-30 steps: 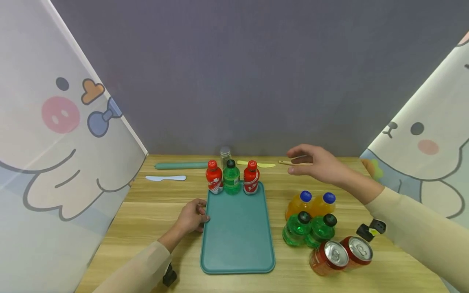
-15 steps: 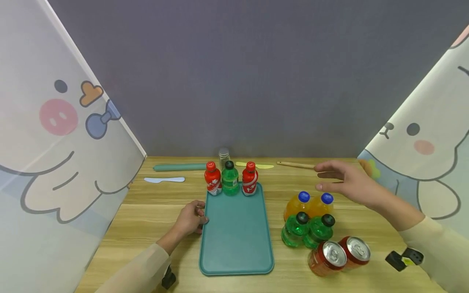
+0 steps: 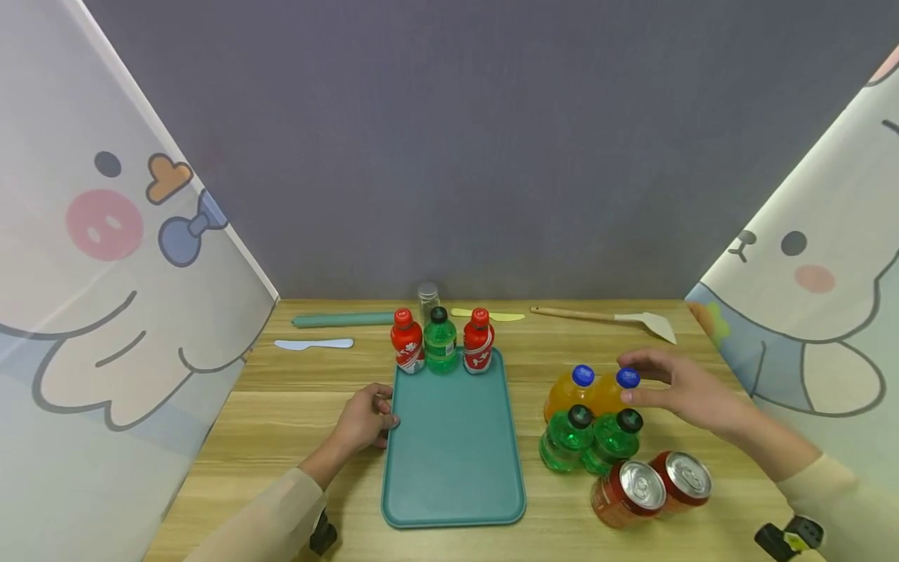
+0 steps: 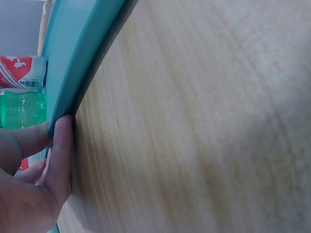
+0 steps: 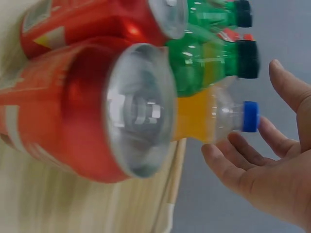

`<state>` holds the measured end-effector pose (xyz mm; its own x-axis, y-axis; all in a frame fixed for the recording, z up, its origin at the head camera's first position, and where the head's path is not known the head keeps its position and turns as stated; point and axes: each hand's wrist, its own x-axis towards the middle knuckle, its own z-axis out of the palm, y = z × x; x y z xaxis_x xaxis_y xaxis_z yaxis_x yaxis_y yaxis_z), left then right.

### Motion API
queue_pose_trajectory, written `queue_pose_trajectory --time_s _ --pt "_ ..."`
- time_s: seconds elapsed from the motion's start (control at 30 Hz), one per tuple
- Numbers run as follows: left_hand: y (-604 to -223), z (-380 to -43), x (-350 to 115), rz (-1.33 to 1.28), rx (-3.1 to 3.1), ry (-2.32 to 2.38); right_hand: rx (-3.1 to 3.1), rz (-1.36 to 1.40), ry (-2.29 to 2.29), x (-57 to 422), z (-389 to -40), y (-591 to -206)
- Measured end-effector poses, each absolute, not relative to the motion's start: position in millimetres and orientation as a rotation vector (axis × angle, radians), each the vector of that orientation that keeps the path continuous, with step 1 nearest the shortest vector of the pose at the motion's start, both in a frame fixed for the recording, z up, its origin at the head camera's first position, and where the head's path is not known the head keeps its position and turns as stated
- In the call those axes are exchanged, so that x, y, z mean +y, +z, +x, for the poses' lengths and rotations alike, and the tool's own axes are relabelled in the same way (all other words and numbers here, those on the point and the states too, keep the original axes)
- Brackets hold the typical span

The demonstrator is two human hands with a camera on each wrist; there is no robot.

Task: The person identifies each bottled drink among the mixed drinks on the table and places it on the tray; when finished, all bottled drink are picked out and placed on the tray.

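My left hand (image 3: 365,417) is at the left edge of a teal tray (image 3: 454,468); in the left wrist view its thumb and fingers (image 4: 60,150) pinch the tray's rim. Two red bottles (image 3: 407,343) with a green bottle (image 3: 441,347) between them stand in a row at the tray's far end. My right hand (image 3: 684,390) is by the blue cap of the right-hand orange drink bottle (image 3: 605,394), thumb and fingers spread apart around it. A second orange bottle (image 3: 565,394) stands just left of it. The right wrist view shows open fingers (image 5: 221,167) beside the blue cap.
Two green bottles (image 3: 564,445) and two red soda cans (image 3: 621,499) stand in front of the orange bottles. Along the back lie a spatula (image 3: 649,321), a yellow knife (image 3: 495,316) and a green stick (image 3: 344,320). A glass jar (image 3: 428,300) and a pale blue knife (image 3: 314,343) are there too.
My right hand has moved from the back of the table to the right, then down to the right-hand orange bottle, uncovering the spatula. My left hand has stayed at the tray's edge.
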<state>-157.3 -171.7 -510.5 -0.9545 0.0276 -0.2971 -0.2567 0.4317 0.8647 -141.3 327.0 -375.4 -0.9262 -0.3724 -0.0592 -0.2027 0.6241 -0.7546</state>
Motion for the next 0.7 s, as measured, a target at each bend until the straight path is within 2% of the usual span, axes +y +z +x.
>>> queue_pose_trajectory --time_s 0.7 --pt "-509 -157 -170 -0.200 2.429 1.533 2.530 -0.366 -1.374 331 -146 -408"
